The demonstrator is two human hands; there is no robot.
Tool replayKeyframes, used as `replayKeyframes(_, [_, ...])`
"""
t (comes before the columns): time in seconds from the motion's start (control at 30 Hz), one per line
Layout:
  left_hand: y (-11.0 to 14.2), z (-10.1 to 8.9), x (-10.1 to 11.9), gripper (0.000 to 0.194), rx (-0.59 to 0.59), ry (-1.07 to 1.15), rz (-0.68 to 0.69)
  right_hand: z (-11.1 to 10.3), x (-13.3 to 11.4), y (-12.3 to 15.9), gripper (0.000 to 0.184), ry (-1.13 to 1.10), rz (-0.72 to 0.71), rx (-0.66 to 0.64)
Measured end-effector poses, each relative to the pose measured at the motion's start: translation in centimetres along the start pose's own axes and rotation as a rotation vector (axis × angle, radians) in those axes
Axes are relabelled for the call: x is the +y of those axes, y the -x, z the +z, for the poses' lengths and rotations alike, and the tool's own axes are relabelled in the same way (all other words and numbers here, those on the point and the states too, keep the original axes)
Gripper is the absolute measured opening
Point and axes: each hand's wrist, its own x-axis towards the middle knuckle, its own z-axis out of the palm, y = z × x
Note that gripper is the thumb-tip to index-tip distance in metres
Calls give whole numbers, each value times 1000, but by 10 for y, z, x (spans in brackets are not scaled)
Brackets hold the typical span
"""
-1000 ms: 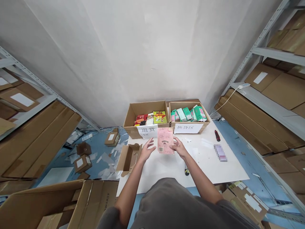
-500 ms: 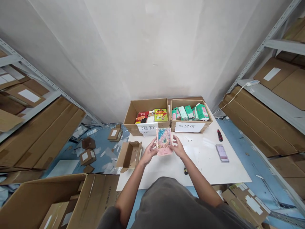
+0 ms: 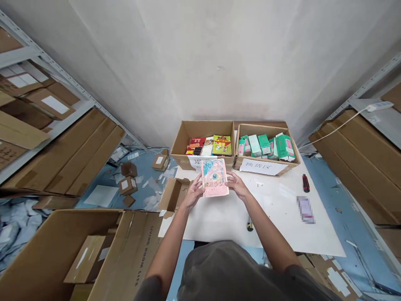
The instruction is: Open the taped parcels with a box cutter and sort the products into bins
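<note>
I hold a small pink book (image 3: 214, 177) with a teal picture on its cover up in front of me, over the white table (image 3: 282, 221). My left hand (image 3: 193, 192) grips its left edge and my right hand (image 3: 238, 185) grips its right edge. The front cover faces me. Just behind it stands a cardboard box (image 3: 184, 142) holding several books, with a paper label partly hidden by the held book. To its right a second labelled box (image 3: 266, 167) holds green and pink cartons.
A small opened carton (image 3: 172, 194) sits at the table's left edge. A red-handled cutter (image 3: 305, 183) and a blurred item (image 3: 305, 209) lie on the right. A large open box (image 3: 72, 255) stands at lower left. Shelves of flat cartons line both sides; scraps litter the blue floor.
The book has been turned over from its pink back to its pictured front. My left hand has closed on its left edge. The view has shifted left.
</note>
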Motion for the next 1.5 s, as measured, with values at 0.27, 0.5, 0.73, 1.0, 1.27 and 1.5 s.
replayKeyframes(0.27, [-75, -75, 40, 98, 1, 0, 81, 54, -20, -90, 72, 43, -59, 99])
replayKeyframes(0.5, [-173, -148, 73, 96, 142, -38, 240, 106, -30, -213, 80, 102, -177, 178])
replayKeyframes(0.73, [-218, -196, 78, 95, 458, -296, 271, 110, -17, -269, 73, 327, -266, 487])
replayKeyframes(1.0, [-140, -178, 43, 65, 308, -549, 247, 68, 48, -161, 51, 436, -388, 406])
replayKeyframes(1.27, [-80, -101, -48, 47, 228, -780, 248, -13, 125, -59, 46, 652, -277, 520])
replayKeyframes(1.5, [-6, -62, -210, 76, 146, -1179, -255, -92, 236, 37, 61, 1091, 241, 537])
